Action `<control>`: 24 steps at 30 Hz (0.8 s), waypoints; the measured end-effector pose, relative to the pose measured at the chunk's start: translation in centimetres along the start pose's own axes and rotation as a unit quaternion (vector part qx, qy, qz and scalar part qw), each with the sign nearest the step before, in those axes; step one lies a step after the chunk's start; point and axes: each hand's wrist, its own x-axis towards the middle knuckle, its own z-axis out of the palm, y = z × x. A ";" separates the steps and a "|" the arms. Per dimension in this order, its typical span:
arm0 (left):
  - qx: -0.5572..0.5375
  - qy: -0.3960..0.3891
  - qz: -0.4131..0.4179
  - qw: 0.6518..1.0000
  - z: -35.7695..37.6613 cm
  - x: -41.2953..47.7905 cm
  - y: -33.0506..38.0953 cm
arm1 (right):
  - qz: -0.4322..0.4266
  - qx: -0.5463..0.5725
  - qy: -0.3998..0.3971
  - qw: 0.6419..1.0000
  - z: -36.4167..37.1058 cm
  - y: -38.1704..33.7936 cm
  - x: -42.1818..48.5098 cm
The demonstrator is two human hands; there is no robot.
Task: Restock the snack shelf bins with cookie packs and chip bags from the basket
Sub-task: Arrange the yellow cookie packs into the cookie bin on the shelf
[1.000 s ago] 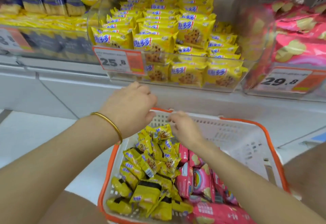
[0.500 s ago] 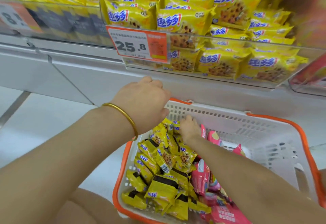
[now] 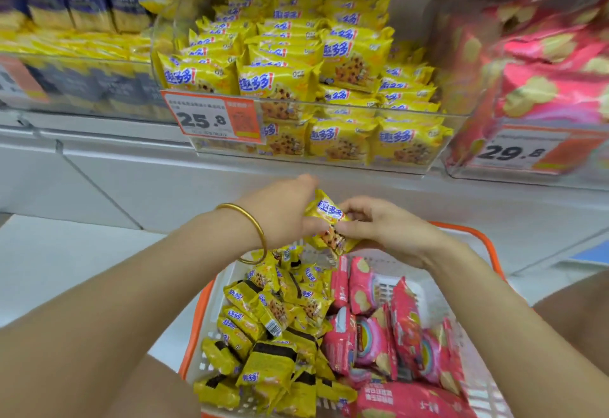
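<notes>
A small yellow foil cookie pack [image 3: 329, 221] is being pinched between the left hand [image 3: 280, 211] and the right hand [image 3: 390, 234], just above the far rim of the white, orange-edged plastic basket [image 3: 468, 230]; pink chip bags [image 3: 372, 335] are being carried in its right half, the clear plastic cookie bin [image 3: 329, 162] standing beyond

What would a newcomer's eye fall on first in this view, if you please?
First, the small yellow foil cookie pack at the centre, gripped by the left hand and pinched by the right hand above the white plastic basket with an orange rim. Next, the clear plastic shelf bin behind, piled with matching yellow packs, and the pink chip bags filling the basket's right side.
</notes>
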 end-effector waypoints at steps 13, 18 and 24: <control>-0.003 0.460 0.123 0.880 -6.1 -0.3 1.6 | -0.282 -0.261 0.360 0.850 -3.7 -13.9 -2.5; 0.100 0.416 0.099 0.898 -5.1 0.7 0.7 | -0.220 -0.469 0.359 0.777 -4.1 -14.8 2.9; 0.097 0.413 0.094 0.901 -5.3 1.2 0.3 | -0.250 -0.508 0.370 0.736 -4.5 -14.7 4.1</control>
